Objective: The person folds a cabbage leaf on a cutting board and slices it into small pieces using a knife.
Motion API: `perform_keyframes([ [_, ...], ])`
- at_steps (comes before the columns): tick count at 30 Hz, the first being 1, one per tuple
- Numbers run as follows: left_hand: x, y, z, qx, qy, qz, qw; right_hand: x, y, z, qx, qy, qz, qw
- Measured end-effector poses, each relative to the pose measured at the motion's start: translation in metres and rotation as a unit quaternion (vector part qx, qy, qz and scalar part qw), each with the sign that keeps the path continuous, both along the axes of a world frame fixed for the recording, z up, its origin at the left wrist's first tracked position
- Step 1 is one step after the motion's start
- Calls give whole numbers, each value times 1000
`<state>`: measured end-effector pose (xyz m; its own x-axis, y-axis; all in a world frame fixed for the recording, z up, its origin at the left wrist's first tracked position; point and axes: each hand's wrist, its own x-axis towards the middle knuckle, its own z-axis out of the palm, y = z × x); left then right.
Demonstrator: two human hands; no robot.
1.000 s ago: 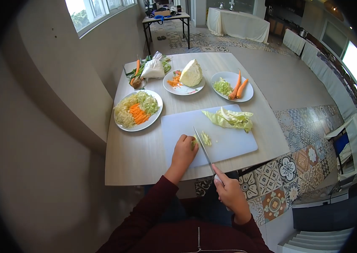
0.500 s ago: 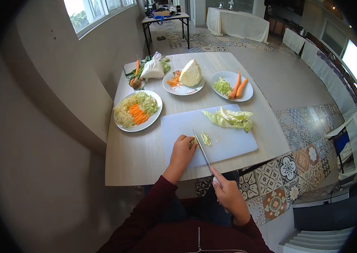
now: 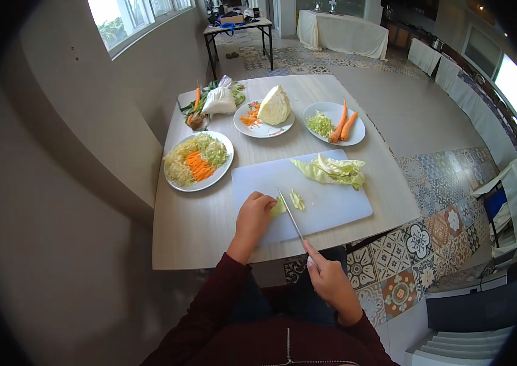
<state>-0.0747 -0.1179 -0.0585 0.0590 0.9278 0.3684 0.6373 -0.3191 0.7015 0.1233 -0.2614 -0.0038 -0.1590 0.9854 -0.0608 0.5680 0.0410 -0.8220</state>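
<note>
My right hand [image 3: 332, 280] is wrapped around the handle of a kitchen knife [image 3: 291, 215], its blade angled away across the white cutting board [image 3: 252, 177]. Just left of the blade lies a small pale green cabbage piece [image 3: 278, 208]. The curled fingertips of my left hand [image 3: 256, 215] pinch at this piece's left edge. To the right of the blade are a few cut cabbage strips [image 3: 297, 199]. Several larger cabbage leaves [image 3: 332, 171] rest in a loose stack at the board's far right.
Beyond the board stand a plate of shredded vegetables [image 3: 229, 152], a plate with a cabbage wedge [image 3: 275, 107] and carrot bits, and a plate with whole carrots [image 3: 348, 127] and shredded cabbage. A plastic bag [image 3: 219, 101] sits among vegetables at the back left. A wall borders the table's left.
My left hand has shifted slightly left and back from the blade, exposing more of the cabbage piece. The knife stays in nearly the same place on the board.
</note>
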Motion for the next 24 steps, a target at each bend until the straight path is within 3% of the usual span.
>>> perform_keyframes([
  [7, 3, -3, -1, -67, 43, 39, 996, 0, 0, -3, 3, 11, -2, 1000],
  [24, 9, 0, -12, -5, 9, -11, 1000, -5, 4, -3, 17, 15, -8, 1000],
])
